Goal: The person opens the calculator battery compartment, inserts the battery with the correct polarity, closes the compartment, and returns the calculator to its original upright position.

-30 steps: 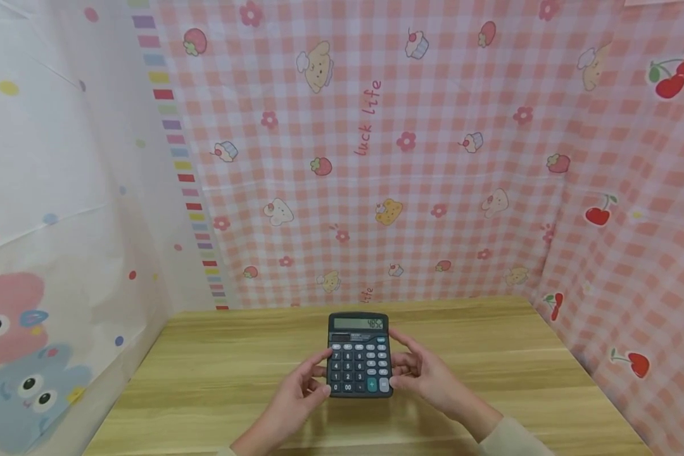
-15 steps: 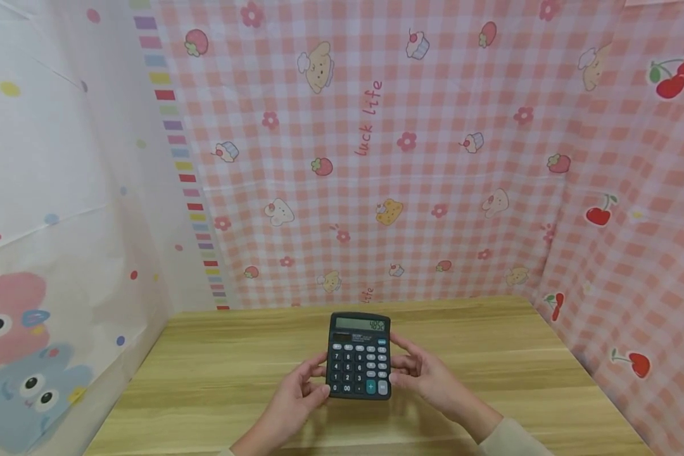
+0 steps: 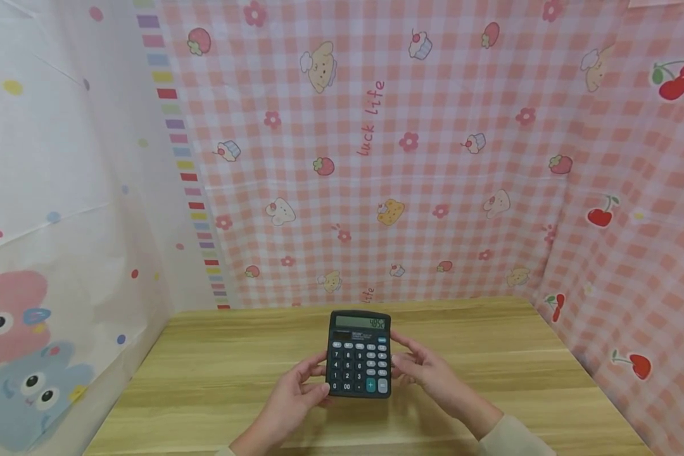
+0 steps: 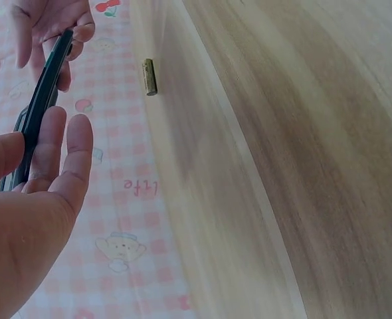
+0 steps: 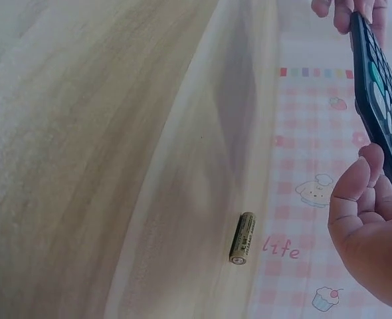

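Observation:
A black desk calculator (image 3: 358, 354) is held up over the table between both hands, its face and lit digits toward the head camera. My left hand (image 3: 296, 389) grips its lower left edge, thumb on the front and fingers behind. At the right edge, my right hand (image 3: 427, 373) holds it with the index finger along the side and other fingers partly hidden behind. In the left wrist view the calculator (image 4: 44, 100) appears edge-on. A small gold-coloured battery (image 5: 243, 238) lies on the table below; the head view does not show it.
The wood-grain table (image 3: 205, 380) spans the front. A pink checked cloth (image 3: 296, 183) hangs along its back and right, and a white printed cloth (image 3: 91, 209) hangs at the left.
The calculator has tilted slightly and stays between the hands. The right thumb has slid up along the right edge from the lower corner. My left hand has barely moved.

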Demonstrator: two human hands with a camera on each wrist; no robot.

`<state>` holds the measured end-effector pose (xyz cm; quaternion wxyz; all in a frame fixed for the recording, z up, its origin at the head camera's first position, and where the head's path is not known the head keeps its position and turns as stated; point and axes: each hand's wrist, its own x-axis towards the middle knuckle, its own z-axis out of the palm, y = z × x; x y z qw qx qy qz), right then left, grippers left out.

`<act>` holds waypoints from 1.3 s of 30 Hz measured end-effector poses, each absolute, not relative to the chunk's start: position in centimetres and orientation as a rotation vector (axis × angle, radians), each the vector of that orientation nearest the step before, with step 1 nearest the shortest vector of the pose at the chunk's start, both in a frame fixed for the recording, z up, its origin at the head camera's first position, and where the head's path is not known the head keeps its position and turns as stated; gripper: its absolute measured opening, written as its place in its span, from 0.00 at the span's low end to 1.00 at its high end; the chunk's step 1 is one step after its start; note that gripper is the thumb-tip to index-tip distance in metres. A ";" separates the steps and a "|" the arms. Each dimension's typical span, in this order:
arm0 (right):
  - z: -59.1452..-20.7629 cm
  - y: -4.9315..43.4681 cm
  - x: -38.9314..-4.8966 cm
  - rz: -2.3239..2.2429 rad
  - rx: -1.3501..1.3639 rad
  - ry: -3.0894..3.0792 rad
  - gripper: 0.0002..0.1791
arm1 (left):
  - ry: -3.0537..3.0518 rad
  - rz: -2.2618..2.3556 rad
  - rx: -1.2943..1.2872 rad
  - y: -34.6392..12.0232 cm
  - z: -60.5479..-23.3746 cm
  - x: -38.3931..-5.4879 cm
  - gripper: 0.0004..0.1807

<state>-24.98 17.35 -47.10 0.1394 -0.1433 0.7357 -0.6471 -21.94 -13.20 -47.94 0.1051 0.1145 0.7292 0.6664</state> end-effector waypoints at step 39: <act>-44.4 16.6 -27.9 -1.787 -0.132 2.383 0.22 | 1.965 2.056 0.295 -13.1 -48.4 -22.0 0.38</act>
